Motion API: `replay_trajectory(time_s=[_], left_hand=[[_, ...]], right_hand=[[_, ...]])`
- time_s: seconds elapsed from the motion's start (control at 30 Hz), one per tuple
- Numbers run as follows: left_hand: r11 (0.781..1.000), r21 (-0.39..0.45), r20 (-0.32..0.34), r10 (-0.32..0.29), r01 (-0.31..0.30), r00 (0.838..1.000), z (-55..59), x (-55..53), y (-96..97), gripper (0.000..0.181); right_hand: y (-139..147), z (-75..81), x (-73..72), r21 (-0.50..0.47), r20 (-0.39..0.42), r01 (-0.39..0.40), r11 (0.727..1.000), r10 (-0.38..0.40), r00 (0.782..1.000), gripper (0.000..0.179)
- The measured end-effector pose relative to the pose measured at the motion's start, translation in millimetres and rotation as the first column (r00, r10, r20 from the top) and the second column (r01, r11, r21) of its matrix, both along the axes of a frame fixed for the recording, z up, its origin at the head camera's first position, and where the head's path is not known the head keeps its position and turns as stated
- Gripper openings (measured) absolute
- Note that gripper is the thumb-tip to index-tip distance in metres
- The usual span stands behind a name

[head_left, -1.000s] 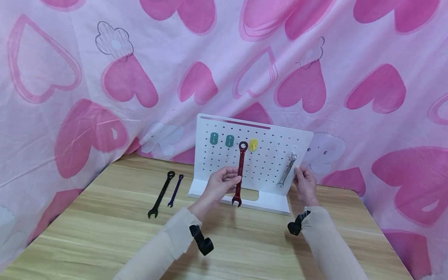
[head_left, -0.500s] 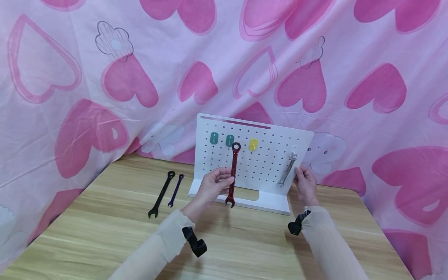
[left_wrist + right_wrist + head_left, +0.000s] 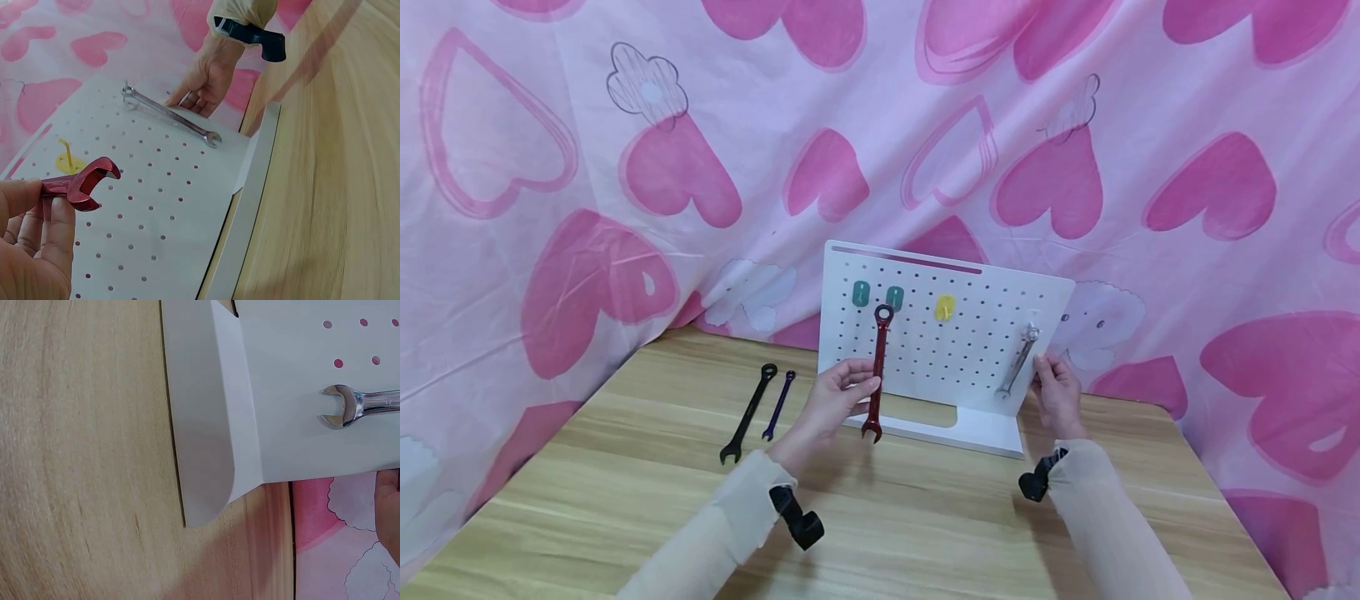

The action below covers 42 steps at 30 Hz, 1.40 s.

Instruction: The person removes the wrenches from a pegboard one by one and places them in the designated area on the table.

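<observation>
My left hand [image 3: 829,398] pinches a red combination wrench [image 3: 878,367] by the middle of its shaft, between thumb and fingers. The wrench stands nearly upright before the left half of a white pegboard [image 3: 917,379], ring end up and open end down. In the left wrist view, the open end [image 3: 94,181] sticks out past the fingertips. At the board's right edge, my right hand [image 3: 1057,400] grips it, with some fingers behind. A silver wrench [image 3: 1018,363] hangs from a clear hook beside that hand; its open end [image 3: 347,407] shows in the right wrist view.
Two green hooks [image 3: 861,293] and a yellow hook [image 3: 945,307] sit on the upper board. A black wrench [image 3: 749,412] and a smaller purple wrench [image 3: 779,406] lie on the wooden table [image 3: 925,533], left of the board. A pink heart-patterned curtain [image 3: 760,158] hangs behind.
My left hand has moved left with the red wrench, from near the yellow hook to below the second green hook. The right hand has stayed at the board's edge.
</observation>
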State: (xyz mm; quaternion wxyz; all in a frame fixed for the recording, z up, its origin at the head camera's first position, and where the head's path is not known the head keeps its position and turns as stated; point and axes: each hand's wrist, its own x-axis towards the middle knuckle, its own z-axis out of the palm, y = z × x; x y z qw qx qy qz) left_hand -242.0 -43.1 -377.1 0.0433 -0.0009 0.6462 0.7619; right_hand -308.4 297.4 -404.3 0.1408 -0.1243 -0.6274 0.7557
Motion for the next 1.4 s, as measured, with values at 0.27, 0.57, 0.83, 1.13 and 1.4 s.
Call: replay_trajectory(time_s=[0.27, 0.57, 0.83, 1.13, 1.4], left_hand=[[0.999, -0.033, 0.005, 0.004, -0.004, 1.000, -1.5, 0.8, -9.0, 0.026], [0.999, -0.042, 0.015, -0.004, 0.005, 1.000, -5.5, 1.5, -18.9, 0.027], [0.997, -0.075, 0.020, 0.034, -0.033, 0.999, -7.6, -0.7, -29.8, 0.028], [0.995, -0.093, 0.018, 0.040, -0.038, 0.999, -10.8, 1.3, -48.6, 0.030], [0.993, -0.098, 0.025, 0.064, -0.062, 0.998, -16.3, 1.7, -69.3, 0.034]], right_hand=[[-0.3, 1.3, -0.8, -0.017, 0.015, 0.003, 1.000, -0.002, 1.000, 0.013], [-1.1, 2.8, -1.2, -0.026, 0.011, 0.003, 1.000, -0.003, 1.000, 0.014], [-1.4, 4.3, -0.4, -0.022, -0.001, 0.007, 1.000, -0.007, 1.000, 0.016], [-2.2, 3.1, -0.9, -0.035, -0.009, 0.013, 0.999, -0.013, 1.000, 0.018], [-1.8, 1.3, -0.3, -0.025, -0.025, 0.015, 1.000, -0.016, 1.000, 0.019]])
